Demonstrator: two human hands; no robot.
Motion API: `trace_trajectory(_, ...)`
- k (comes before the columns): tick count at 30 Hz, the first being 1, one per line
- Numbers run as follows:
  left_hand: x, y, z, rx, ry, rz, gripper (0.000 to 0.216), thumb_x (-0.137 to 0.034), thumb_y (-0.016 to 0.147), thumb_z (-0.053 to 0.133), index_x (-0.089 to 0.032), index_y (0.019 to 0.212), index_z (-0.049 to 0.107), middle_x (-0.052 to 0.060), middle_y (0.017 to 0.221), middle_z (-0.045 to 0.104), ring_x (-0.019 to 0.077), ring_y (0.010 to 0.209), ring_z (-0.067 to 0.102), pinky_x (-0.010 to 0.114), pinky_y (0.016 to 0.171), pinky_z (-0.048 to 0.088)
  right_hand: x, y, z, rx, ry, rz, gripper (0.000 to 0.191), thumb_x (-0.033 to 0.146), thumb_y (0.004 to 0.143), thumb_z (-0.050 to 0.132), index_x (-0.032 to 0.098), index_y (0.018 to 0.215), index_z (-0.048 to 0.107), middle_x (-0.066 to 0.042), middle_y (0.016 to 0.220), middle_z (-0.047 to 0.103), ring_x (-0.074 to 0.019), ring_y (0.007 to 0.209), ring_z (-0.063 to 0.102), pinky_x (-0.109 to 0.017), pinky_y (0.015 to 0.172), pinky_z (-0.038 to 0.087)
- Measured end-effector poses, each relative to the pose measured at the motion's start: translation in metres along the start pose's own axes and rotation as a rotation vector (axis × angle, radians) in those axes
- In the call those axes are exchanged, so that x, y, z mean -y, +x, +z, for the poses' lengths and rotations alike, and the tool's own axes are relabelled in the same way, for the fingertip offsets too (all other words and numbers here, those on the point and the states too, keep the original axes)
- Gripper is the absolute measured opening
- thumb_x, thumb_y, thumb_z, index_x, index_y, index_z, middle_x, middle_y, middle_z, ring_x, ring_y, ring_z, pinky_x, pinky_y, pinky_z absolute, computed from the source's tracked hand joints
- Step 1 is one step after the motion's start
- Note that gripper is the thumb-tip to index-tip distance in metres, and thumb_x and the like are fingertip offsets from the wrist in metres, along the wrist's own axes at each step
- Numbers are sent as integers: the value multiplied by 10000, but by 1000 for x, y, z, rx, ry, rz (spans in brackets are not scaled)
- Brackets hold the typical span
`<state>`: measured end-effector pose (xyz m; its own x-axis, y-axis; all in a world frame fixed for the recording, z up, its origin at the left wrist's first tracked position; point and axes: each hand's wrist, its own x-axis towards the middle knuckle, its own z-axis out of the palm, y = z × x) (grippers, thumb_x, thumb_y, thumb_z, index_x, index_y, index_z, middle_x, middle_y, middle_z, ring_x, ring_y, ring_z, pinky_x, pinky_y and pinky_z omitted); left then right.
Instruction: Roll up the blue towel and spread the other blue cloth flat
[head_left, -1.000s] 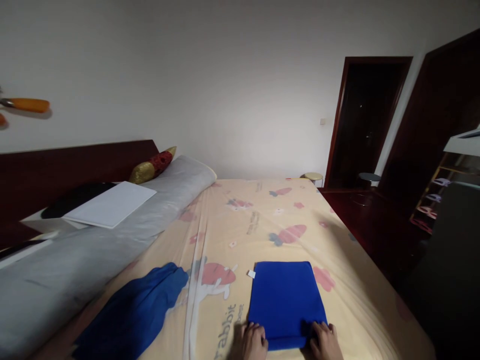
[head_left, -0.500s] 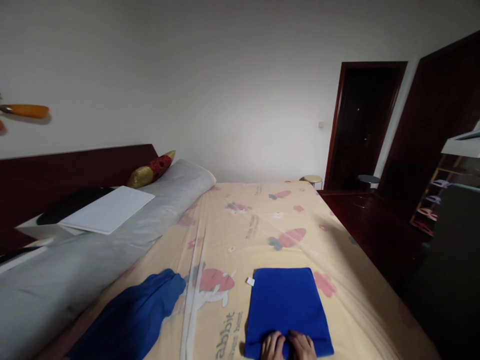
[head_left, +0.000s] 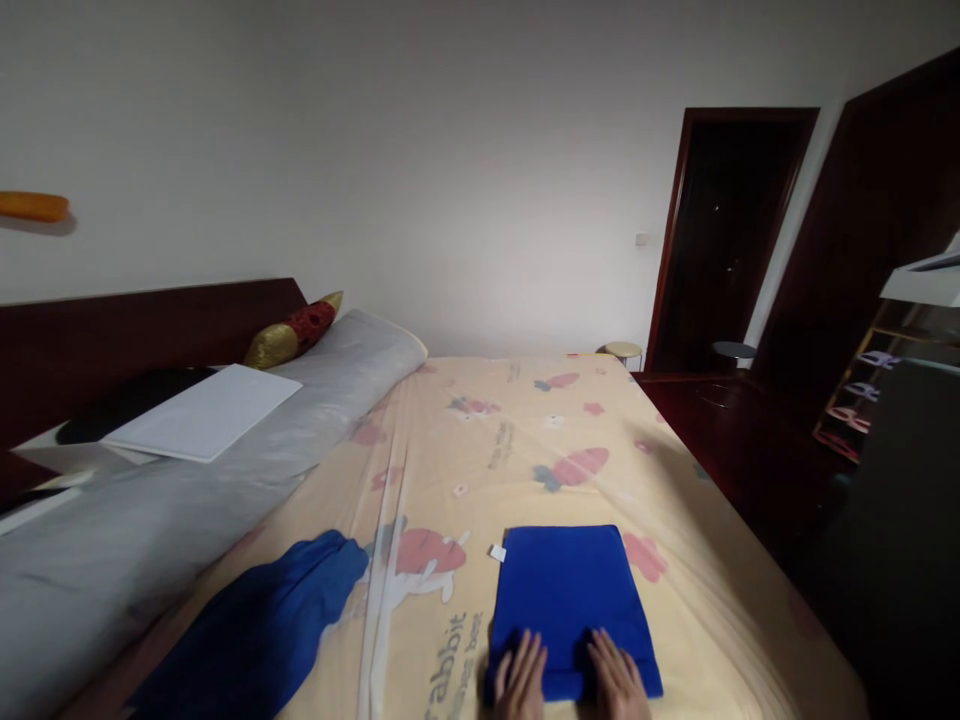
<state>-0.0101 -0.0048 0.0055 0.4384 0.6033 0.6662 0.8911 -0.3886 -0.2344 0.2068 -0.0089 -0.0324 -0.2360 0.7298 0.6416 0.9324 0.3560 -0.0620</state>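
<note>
In the head view, my left hand (head_left: 523,672) and right hand (head_left: 616,672) lie on the near part of the folded blue cloth (head_left: 574,590), palms down and fingers stretched out, neither one gripping it. Half a second ago they are close together at the middle of its near edge with fingers bent; now they are spread apart, the left toward its left side and the right toward its right. A second ago they sit wider still, curled at the near corners. The cloth itself stays flat in the same place on the patterned sheet (head_left: 517,500), its white tag (head_left: 497,552) sticking out on the left. The crumpled blue cloth (head_left: 277,620) to my left keeps its place too, well apart from my hands.
</note>
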Motion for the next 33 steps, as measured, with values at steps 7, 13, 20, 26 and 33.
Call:
trace_trajectory(7, 12, 13, -11, 260, -148, -2, 549, -328, 890, 397, -330, 1419, 249, -56, 1375, 545, 92, 1185, 581, 261, 870, 510, -17, 7, -12, 53, -29, 1, 414, 356, 875, 450, 284, 1272, 543, -30, 1250, 640, -210, 1109, 629, -341, 855, 540)
trace_trajectory(13, 41, -12, -16, 207, -25, -321, 459, -357, 873, 441, -394, 1330, 416, -31, 1346, 588, 167, 1167, 598, 383, 937, 413, -64, -15, -33, 49, -78, 192, 407, 364, 885, 412, 271, 1256, 551, -64, 1323, 592, -249, 1186, 580, -404, 859, 484)
trace_trajectory(20, 31, -30, -21, 110, -29, -120, 385, -190, 751, 513, -320, 1078, 670, -65, 1055, 757, 141, 988, 670, 264, 851, 470, -27, -28, -39, 106, 98, 319, 439, 225, 734, 443, 297, 1132, 613, -38, 1160, 694, -243, 1061, 625, -413, 896, 393)
trace_trajectory(26, 40, -26, -19, 211, -107, -114, 551, -83, 681, 473, -347, 1140, 623, -94, 1108, 738, 118, 1007, 656, 275, 848, 437, -22, -18, -39, 95, 95, 344, 368, 222, 735, 494, 320, 1072, 608, 0, 1059, 721, -227, 984, 629, -413, 884, 341)
trace_trajectory(33, 26, 21, -25, 547, -270, -501, 458, -79, 717, 443, -288, 1065, 656, 0, 1095, 732, 172, 1112, 594, 353, 993, 347, -31, 23, -52, 307, 106, 317, 204, 218, 720, 528, 286, 872, 645, -15, 933, 715, -242, 916, 617, -417, 866, 356)
